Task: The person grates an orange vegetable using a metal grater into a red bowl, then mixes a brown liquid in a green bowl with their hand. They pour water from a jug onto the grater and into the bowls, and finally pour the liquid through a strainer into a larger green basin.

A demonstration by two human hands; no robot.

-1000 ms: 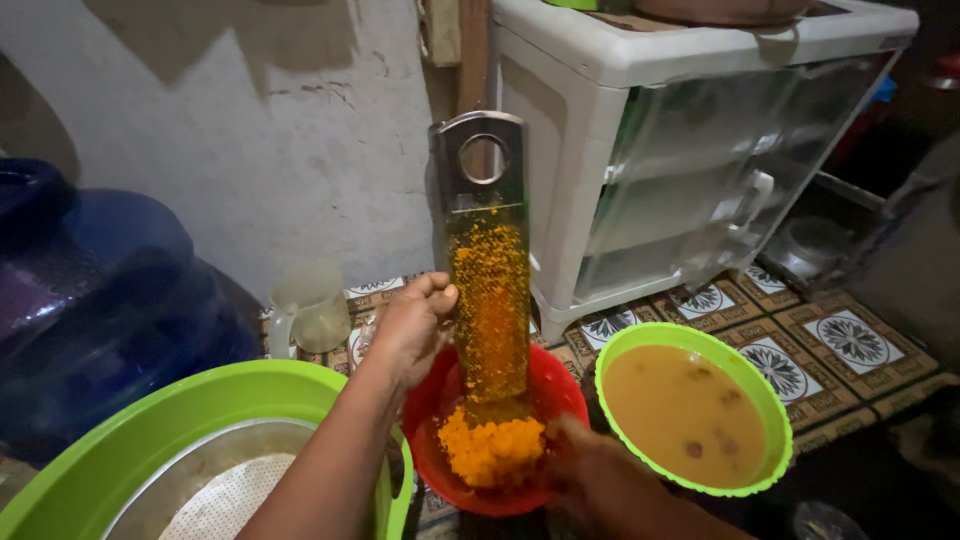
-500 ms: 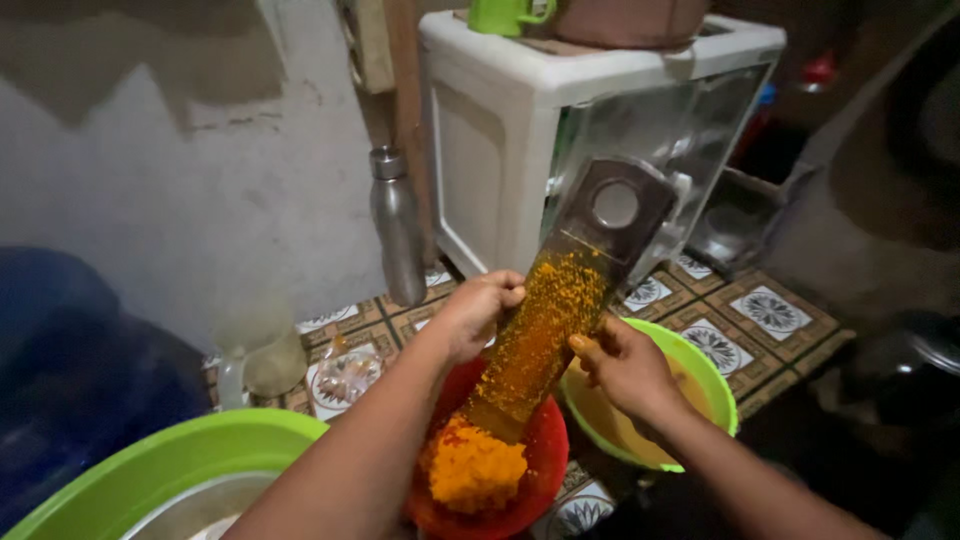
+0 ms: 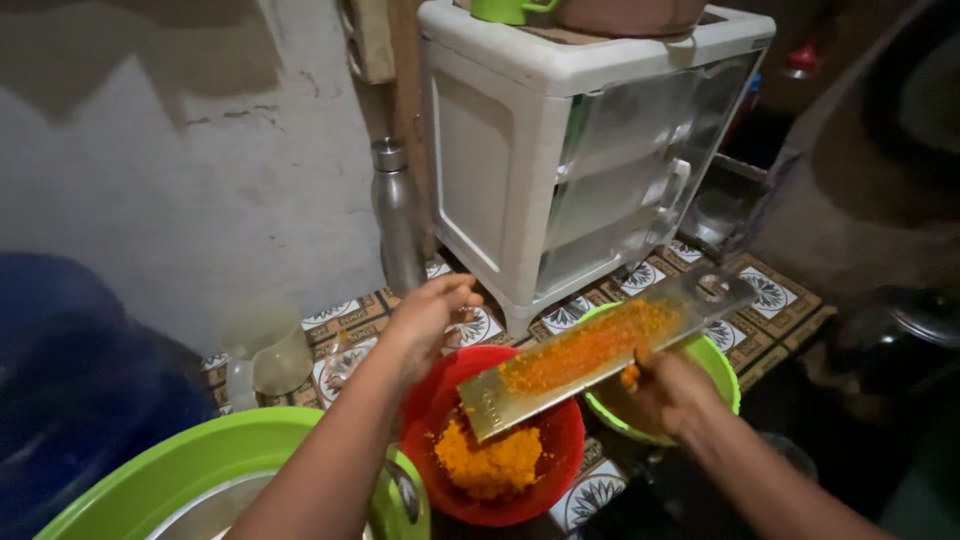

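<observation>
A white plastic drawer cabinet (image 3: 560, 170) is standing at about one o'clock from the middle of the view, on a patterned tiled floor (image 3: 770, 292). A large green basin (image 3: 180, 470) is filling the corner at seven o'clock. A red bowl (image 3: 545, 480) is sitting at six o'clock, holding a heap of orange grated pulp (image 3: 488, 462). A smaller green bowl (image 3: 718, 365) is lying just beside it at four o'clock.

A flat metal grater (image 3: 590, 352) is hanging over both bowls. Its long axis is running from eight o'clock to two o'clock; the low end is pointing into the red bowl, the holed handle end is pointing up toward the cabinet. Orange pulp is coating its face.

The right hand (image 3: 668, 392) is gripping the grater from beneath, fingers closed round its edge. The left hand (image 3: 432, 318) is hovering at eleven o'clock from the grater, fingers loosely spread, holding nothing.

A steel bottle (image 3: 396, 215) is standing at twelve o'clock against the wall.
</observation>
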